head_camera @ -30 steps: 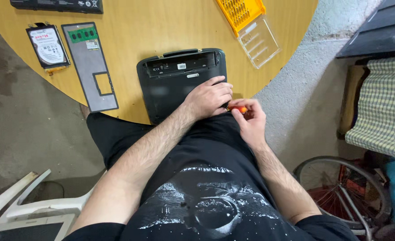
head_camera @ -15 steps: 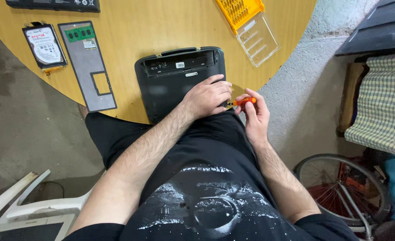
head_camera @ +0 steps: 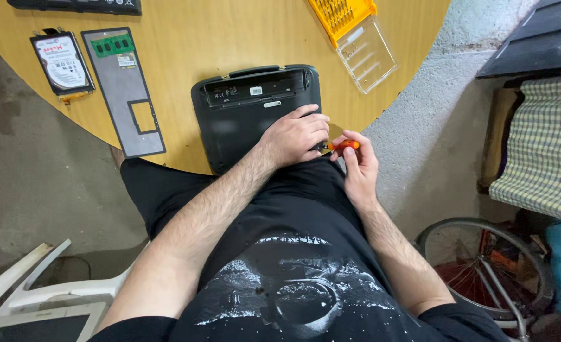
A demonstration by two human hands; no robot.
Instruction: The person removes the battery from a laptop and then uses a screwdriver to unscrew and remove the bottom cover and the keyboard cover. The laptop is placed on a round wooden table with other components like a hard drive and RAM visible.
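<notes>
A black laptop [head_camera: 242, 107] lies upside down at the near edge of a round wooden table [head_camera: 217, 44], its battery bay open. My left hand [head_camera: 296, 136] rests on the laptop's lower right corner, fingers curled over the edge. Just to the right, my right hand [head_camera: 356, 168] pinches a small orange-handled screwdriver [head_camera: 344, 145]. Its tip points left toward the laptop's edge, under my left fingers.
A grey cover panel [head_camera: 125, 95] with a green memory module [head_camera: 110, 44] and a hard drive [head_camera: 62, 63] lie at the table's left. An orange bit case [head_camera: 340, 16] with clear lid [head_camera: 366, 54] sits at the back right. A bicycle wheel [head_camera: 483, 266] and white chair [head_camera: 33, 285] stand below.
My right hand with the screwdriver has risen from my lap to the laptop's right edge, beside my left hand. The left hand has stayed on the laptop's corner.
</notes>
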